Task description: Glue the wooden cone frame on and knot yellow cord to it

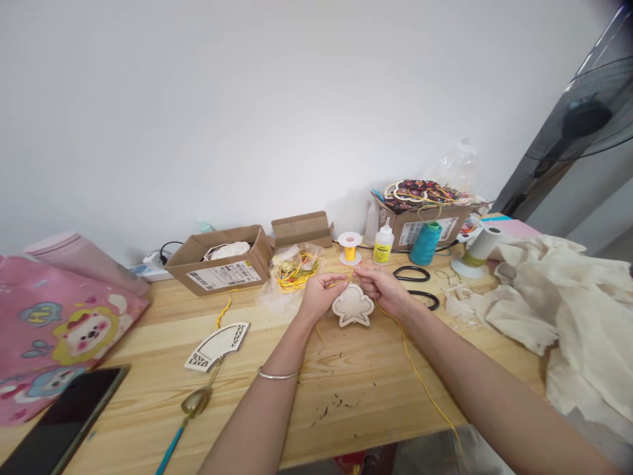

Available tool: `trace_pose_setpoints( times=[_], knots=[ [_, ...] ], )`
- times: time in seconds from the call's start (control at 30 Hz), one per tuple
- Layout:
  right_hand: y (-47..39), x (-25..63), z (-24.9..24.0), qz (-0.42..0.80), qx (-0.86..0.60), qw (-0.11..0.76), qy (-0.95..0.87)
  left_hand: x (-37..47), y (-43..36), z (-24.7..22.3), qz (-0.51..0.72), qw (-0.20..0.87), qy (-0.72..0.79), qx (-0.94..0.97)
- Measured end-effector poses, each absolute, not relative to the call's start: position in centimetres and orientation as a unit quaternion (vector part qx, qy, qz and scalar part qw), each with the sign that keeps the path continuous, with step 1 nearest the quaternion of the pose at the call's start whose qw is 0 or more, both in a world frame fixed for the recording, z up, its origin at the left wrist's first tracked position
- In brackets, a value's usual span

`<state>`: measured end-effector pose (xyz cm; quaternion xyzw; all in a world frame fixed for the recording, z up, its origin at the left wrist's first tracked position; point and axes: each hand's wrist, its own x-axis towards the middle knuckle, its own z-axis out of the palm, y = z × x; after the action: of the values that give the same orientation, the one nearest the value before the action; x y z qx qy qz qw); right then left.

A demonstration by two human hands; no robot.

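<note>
A pale wooden cutout with a scalloped outline hangs between my two hands, just above the table. My left hand is closed in a pinch on a yellow cord at the cutout's top. Close beside it, my right hand pinches the same cord with thumb and fingers. One long end of the cord runs from my right hand down over the table's front edge; a short end dangles below my left hand. The exact loop or knot between the fingertips is too small to make out.
Scissors, a glue bottle, a yellow cord spool and a teal thread cone stand beyond my hands. Cardboard boxes line the wall. A fan-shaped ornament lies left; cream cloth lies right.
</note>
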<state>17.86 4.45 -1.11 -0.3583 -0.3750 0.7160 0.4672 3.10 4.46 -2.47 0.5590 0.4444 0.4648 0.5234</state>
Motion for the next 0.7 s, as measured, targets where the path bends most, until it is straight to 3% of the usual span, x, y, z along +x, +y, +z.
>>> trace_pose_setpoints(
  times=[0.37,0.7],
  knots=[
    [3.92,17.24,-0.86,0.654,-0.373,0.532,-0.387,3.07,4.32,-2.07,0.453,0.529,0.458,0.553],
    [4.53,18.10,-0.98,0.719,-0.340,0.500,-0.343,3.11,4.04,-1.79,0.458,0.572,0.430,0.528]
  ],
)
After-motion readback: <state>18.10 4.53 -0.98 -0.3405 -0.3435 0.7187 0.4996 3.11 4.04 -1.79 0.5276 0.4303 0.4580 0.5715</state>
